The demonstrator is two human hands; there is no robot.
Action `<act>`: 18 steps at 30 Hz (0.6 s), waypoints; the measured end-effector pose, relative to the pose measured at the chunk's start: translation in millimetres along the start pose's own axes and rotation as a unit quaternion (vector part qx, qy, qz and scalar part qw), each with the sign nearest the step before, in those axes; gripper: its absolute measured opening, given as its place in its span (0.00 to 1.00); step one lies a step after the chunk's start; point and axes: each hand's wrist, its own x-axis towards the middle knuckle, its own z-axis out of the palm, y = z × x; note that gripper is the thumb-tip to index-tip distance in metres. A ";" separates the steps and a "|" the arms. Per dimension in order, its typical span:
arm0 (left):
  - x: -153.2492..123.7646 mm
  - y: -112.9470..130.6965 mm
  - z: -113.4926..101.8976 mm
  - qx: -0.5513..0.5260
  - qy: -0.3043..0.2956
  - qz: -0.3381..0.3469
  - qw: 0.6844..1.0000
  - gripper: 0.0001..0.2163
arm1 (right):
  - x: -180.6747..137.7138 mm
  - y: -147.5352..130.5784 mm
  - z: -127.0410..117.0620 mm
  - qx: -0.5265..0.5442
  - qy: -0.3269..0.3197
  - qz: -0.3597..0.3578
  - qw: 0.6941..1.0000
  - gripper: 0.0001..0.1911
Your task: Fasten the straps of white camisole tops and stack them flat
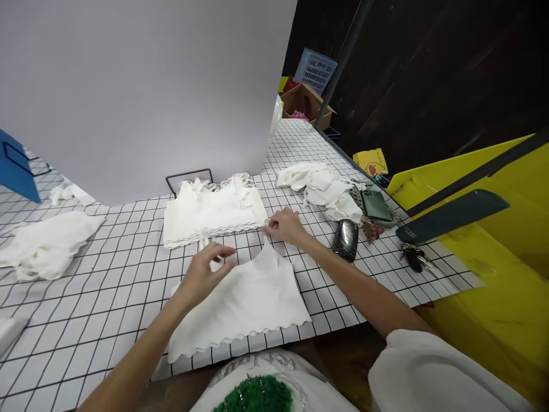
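A white scalloped-hem top (249,300) lies flat on the grid-patterned table (107,286) right in front of me. My left hand (206,269) pinches the top's left strap end near its upper edge. My right hand (285,224) pinches the right strap, stretched up toward the far side. Just beyond them sits a neat stack of folded white tops (212,212).
A crumpled white pile (319,186) lies at the right, another white garment (47,243) at the left. A dark glasses case (345,239), green phone (376,205) and keys (414,256) sit near the right edge. A yellow bin (493,252) stands beside the table. A grey backdrop (141,91) rises behind.
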 end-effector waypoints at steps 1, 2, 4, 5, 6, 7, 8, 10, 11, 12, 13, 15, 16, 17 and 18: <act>10.6 2.4 8.4 -0.033 -0.016 -0.023 0.999 0.11 | -3.0 -4.9 6.7 0.001 0.002 0.005 1.000 0.14; 20.8 4.1 16.7 -0.075 -0.029 -0.056 0.995 0.11 | -5.5 -9.6 11.7 0.008 0.007 0.005 1.000 0.13; 39.7 6.7 32.8 -0.196 -0.050 -0.145 0.969 0.13 | -10.0 -16.8 16.4 0.027 0.019 0.001 0.999 0.10; 48.3 7.7 40.4 -0.257 -0.057 -0.184 0.947 0.13 | -12.4 -18.9 16.6 0.038 0.024 -0.002 0.999 0.10; 56.2 8.5 47.5 -0.308 -0.062 -0.214 0.925 0.14 | -15.2 -20.3 15.8 0.052 0.028 -0.006 0.998 0.10; 63.4 9.0 54.1 -0.346 -0.066 -0.233 0.906 0.14 | -18.4 -21.1 14.4 0.070 0.034 -0.013 0.997 0.11; 69.9 9.3 60.1 -0.370 -0.068 -0.243 0.894 0.15 | -22.1 -21.5 12.9 0.091 0.041 -0.022 0.995 0.12; 80.8 9.5 69.5 -0.388 -0.067 -0.244 0.886 0.17 | -30.9 -21.9 10.5 0.134 0.059 -0.048 0.988 0.13; 85.2 9.6 72.5 -0.398 -0.063 -0.243 0.882 0.18 | -35.7 -22.0 9.9 0.151 0.069 -0.060 0.984 0.12; 88.8 10.0 74.1 -0.409 -0.058 -0.241 0.878 0.18 | -40.7 -22.1 9.7 0.161 0.078 -0.071 0.981 0.11; 91.7 10.8 74.3 -0.419 -0.052 -0.236 0.875 0.18 | -45.7 -22.2 9.9 0.169 0.088 -0.081 0.978 0.10; 95.4 14.3 70.2 -0.438 -0.044 -0.226 0.869 0.18 | -54.6 -21.8 11.0 0.175 0.102 -0.093 0.975 0.09; 96.3 17.1 66.4 -0.447 -0.044 -0.221 0.866 0.18 | -58.3 -21.5 11.6 0.175 0.103 -0.098 0.974 0.09; 96.3 20.5 61.9 -0.454 -0.048 -0.215 0.863 0.18 | -61.4 -21.0 12.1 0.173 0.103 -0.102 0.974 0.08; 95.7 24.2 57.1 -0.460 -0.054 -0.211 0.861 0.17 | -63.9 -20.6 12.3 0.172 0.103 -0.105 0.974 0.08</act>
